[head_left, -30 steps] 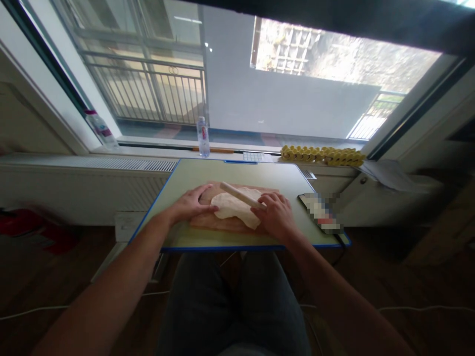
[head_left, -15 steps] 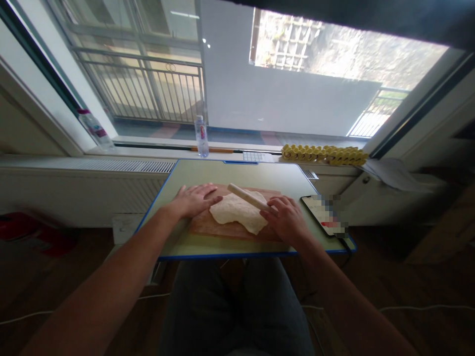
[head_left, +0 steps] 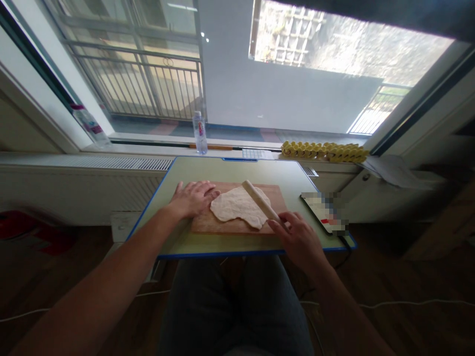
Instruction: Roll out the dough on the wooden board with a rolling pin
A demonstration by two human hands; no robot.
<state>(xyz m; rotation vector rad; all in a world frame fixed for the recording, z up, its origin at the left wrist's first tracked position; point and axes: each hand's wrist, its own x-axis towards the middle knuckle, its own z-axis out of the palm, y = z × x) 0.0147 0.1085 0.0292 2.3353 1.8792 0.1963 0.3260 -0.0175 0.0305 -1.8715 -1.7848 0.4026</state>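
Observation:
A flat, uneven sheet of pale dough [head_left: 233,206] lies on a wooden board [head_left: 222,227]. My right hand [head_left: 299,237] is closed around the near end of a light wooden rolling pin [head_left: 259,199]. The pin slants across the right part of the dough, its far end pointing up and left. Flat on the left side of the board rests my left hand [head_left: 195,199], fingers stretched out, with the fingertips at the left edge of the dough.
The board is on a small blue-edged table [head_left: 208,170]. A phone [head_left: 322,213] with a cable lies at the table's right. On the windowsill stand a water bottle [head_left: 199,133], a second bottle [head_left: 91,126] and a yellow wavy object [head_left: 322,152].
My right hand has moved right and toward me with the rolling pin, which now slants more steeply. The left hand stays at the board's left side.

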